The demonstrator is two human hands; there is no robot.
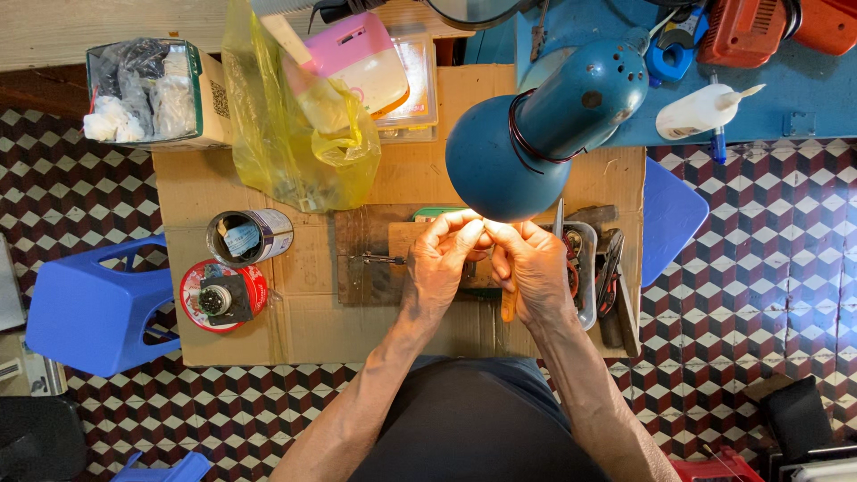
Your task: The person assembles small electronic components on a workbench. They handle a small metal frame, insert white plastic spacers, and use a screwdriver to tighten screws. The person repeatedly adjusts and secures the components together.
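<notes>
While both hands (486, 259) pinch together, the lamp (536, 134) perhaps hides something tiny.

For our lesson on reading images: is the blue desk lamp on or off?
On. Bright light glows under the blue desk lamp shade, lighting the fingertips of both hands beneath it.

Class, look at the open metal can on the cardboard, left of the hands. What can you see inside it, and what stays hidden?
Inside the metal can lies something pale blue, like crumpled paper or cloth. The can's wall hides its bottom and anything beneath that item.
</notes>
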